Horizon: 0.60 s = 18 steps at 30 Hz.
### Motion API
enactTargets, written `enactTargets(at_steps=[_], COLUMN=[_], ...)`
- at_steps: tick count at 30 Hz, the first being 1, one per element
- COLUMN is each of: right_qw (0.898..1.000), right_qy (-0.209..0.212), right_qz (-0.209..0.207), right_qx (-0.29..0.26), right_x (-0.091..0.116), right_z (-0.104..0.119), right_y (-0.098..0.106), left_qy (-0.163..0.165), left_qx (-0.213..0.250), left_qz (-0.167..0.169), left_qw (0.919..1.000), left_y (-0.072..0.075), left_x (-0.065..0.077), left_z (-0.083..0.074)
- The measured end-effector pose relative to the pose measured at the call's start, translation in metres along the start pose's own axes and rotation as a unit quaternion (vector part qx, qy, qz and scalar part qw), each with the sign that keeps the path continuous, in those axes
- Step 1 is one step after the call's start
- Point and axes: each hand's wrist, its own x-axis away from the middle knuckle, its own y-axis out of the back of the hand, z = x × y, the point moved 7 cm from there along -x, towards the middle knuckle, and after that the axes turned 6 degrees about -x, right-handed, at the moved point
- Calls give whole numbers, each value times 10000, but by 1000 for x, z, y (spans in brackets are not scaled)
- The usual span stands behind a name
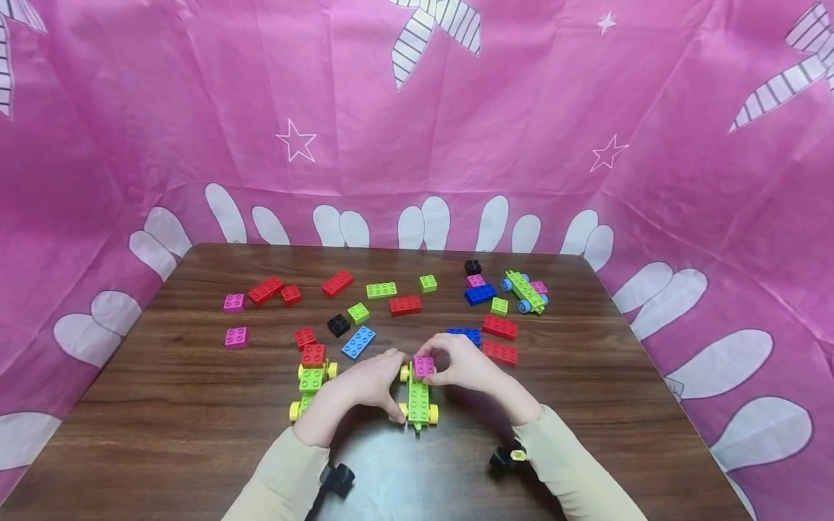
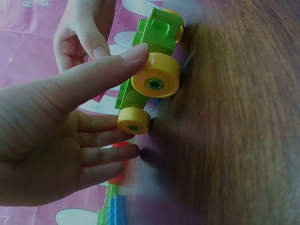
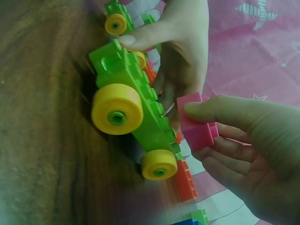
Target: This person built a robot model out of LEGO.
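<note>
A pink square brick [image 1: 423, 366] is pinched between thumb and fingers of my right hand [image 1: 461, 362], over the far end of a green wheeled car base [image 1: 418, 407]. In the right wrist view a gap shows between the pink brick [image 3: 193, 123] and the studs. My left hand [image 1: 368, 383] rests against the base's left side; its thumb touches near one yellow wheel [image 2: 157, 77] and its rather straight fingers reach the other wheel. Left of that hand stands another green car base with yellow wheels, carrying a green brick [image 1: 311, 380]; a red brick [image 1: 313, 354] sits by its far end.
Loose bricks lie across the wooden table [image 1: 163, 434], among them a light blue brick [image 1: 358, 342], a black brick [image 1: 339, 325] and several red ones. At the back right is a green base with blue wheels [image 1: 525, 292]. A pink cloth [image 1: 365, 108] hangs behind.
</note>
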Motion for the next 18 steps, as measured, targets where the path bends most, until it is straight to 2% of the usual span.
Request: enactTargets(at_steps=[18], right_qw=[9998], right_qy=[-68], right_qz=[126], right_qx=[147], right_x=[3], right_z=[-1], right_y=[-11], left_qy=[127], left_qx=[41], left_qz=[15], left_qw=[9999], left_y=[-1], left_x=[-1], left_z=[2])
